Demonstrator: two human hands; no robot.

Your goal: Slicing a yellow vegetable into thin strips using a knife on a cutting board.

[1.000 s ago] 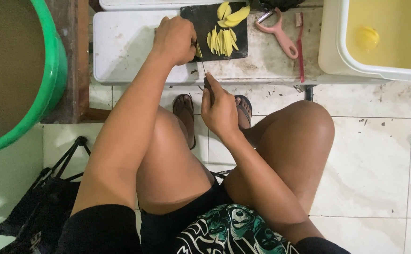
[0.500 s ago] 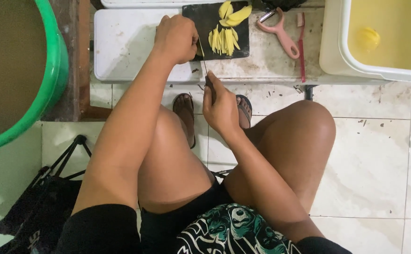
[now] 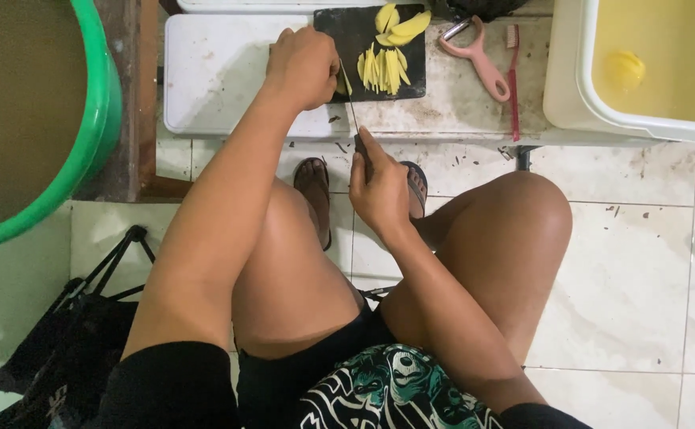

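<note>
The dark cutting board [image 3: 357,32] lies at the top of the view on a low white slab [image 3: 220,71], and everything else is placed from it. The left hand [image 3: 306,65] is curled into a loose fist at the board's left edge, pressing down on something it mostly hides (what exactly is under the fingers cannot be told). The right hand [image 3: 379,191] is below the board, off the slab and over the tiled floor, closed around the handle of a knife [image 3: 350,107]; the index finger is stretched along the top of the handle. The thin blade runs up from that hand and crosses the board's lower left corner, ending just beside the left hand's knuckles.

On the board, right of the blade, lies a bunch of pale yellow strips [image 3: 381,68], cut thin and laid roughly parallel. Above them, at the board's upper edge, sit a few broader yellow slices [image 3: 399,25].

Right of the board, on the stained surface, rests a pink peeler [image 3: 478,57] with a thin red-handled tool [image 3: 513,79] just beside it. Farther right stands a white tub [image 3: 570,87] of yellowish water. Well to the left of the board is a large green basin [image 3: 85,135]. Below the board, two sandalled feet show between the person's bare knees.
</note>
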